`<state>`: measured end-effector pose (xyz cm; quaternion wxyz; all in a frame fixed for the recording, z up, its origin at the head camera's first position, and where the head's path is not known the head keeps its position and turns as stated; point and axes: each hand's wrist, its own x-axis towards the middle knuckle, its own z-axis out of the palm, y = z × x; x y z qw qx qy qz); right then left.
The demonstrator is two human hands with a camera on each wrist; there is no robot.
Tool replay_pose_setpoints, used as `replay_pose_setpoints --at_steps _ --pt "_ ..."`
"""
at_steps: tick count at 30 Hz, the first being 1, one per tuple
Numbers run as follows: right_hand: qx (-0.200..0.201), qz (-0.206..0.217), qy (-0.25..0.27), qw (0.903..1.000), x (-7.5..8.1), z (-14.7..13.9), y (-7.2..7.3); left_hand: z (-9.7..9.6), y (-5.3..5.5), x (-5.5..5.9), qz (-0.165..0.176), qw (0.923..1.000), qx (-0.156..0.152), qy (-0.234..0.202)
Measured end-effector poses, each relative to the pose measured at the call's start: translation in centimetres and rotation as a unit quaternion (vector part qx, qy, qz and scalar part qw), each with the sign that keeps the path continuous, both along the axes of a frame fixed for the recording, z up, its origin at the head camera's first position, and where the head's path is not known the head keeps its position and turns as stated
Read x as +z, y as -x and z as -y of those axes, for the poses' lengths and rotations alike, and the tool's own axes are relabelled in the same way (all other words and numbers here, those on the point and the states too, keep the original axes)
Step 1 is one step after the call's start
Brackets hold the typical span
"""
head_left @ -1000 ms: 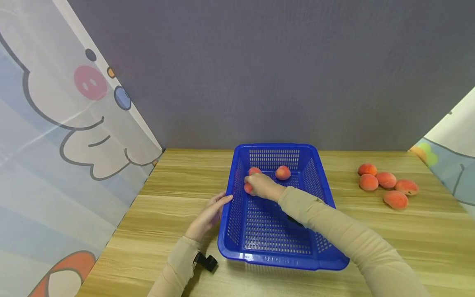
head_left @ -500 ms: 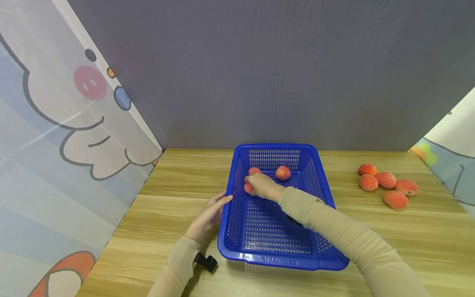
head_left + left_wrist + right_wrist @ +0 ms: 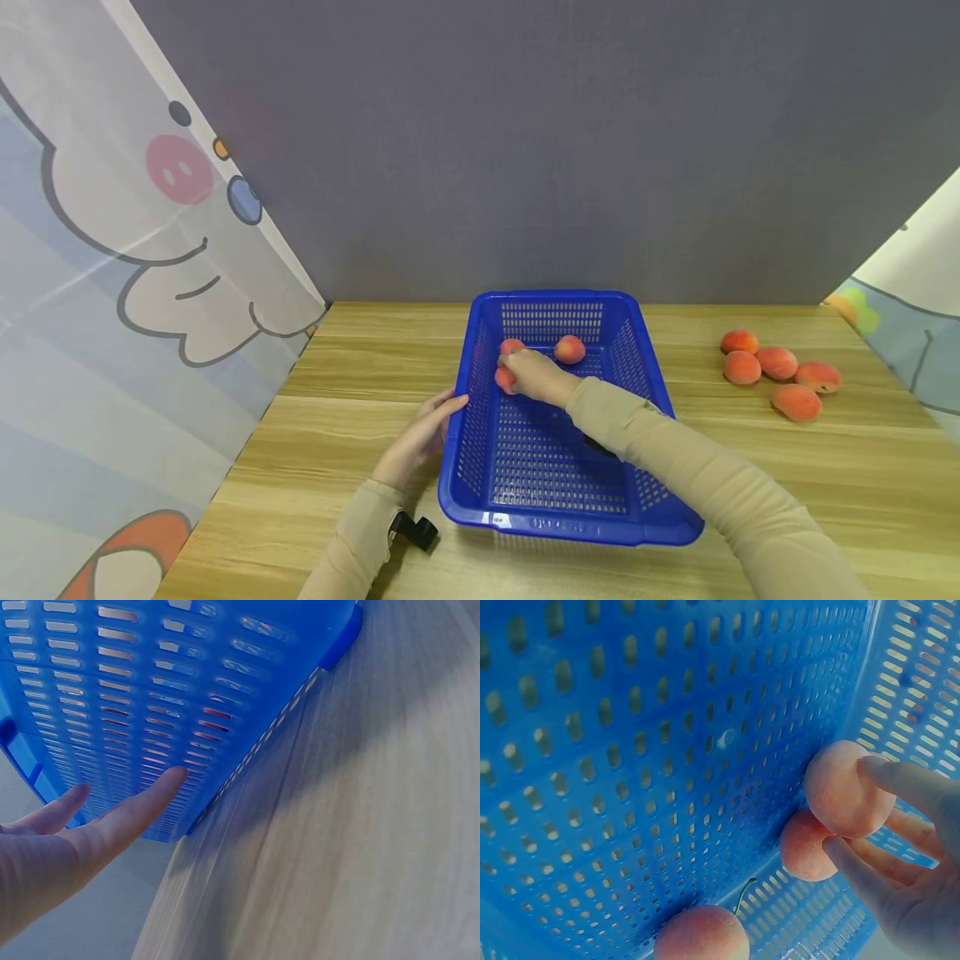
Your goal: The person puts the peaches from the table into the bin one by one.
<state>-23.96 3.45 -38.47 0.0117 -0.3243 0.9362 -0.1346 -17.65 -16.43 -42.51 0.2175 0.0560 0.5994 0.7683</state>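
Observation:
A blue plastic basket with slotted walls stands on the wooden table. Inside it, my right hand pinches a peach near the left wall. Right behind that one lies a second peach, close by the fingertips. A third peach, with a thin stem showing in the right wrist view, rests by the back wall. My left hand is at the basket's left side. One digit touches the rim, while straight fingers lie along the outer wall in the left wrist view.
Several more peaches lie in a loose group on the table to the right. A grey panel rises behind the table. To the left hangs a cartoon-printed curtain. My right forearm crosses the basket's right rim.
My right hand and its peach have shifted very slightly to the right inside the basket. The left hand keeps its place at the rim. The head view has moved a touch.

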Motion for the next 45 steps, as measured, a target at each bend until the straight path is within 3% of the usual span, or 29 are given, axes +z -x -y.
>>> replay_pose_setpoints --at_steps 7,23,30,31,37,38,45 --pt "0.005 -0.014 0.016 0.9998 -0.1 -0.3 0.0 0.0 -0.1 0.0 0.002 1.0 0.005 -0.002" --pt "0.002 0.019 0.022 0.9996 0.3 -0.3 -0.4 -0.1 0.0 0.0 0.001 1.0 0.006 -0.001" --pt "0.027 0.006 0.01 0.9996 0.5 -0.1 -0.4 0.0 0.0 0.0 0.005 1.0 0.003 0.002" --pt "0.041 -0.005 0.018 0.999 -0.3 -0.3 0.3 0.0 0.0 0.0 0.005 1.0 0.003 0.003" --pt "0.059 -0.017 0.028 0.9977 -0.4 -0.4 0.4 0.0 0.1 0.0 0.008 0.9999 0.006 0.001" --pt "0.049 -0.006 0.021 0.9986 0.5 -0.3 -0.2 0.0 0.1 0.0 0.007 1.0 0.006 0.0" --pt "0.042 0.003 -0.002 0.9991 2.0 -0.9 -0.4 0.0 0.0 0.1 0.0 1.0 -0.004 -0.008"
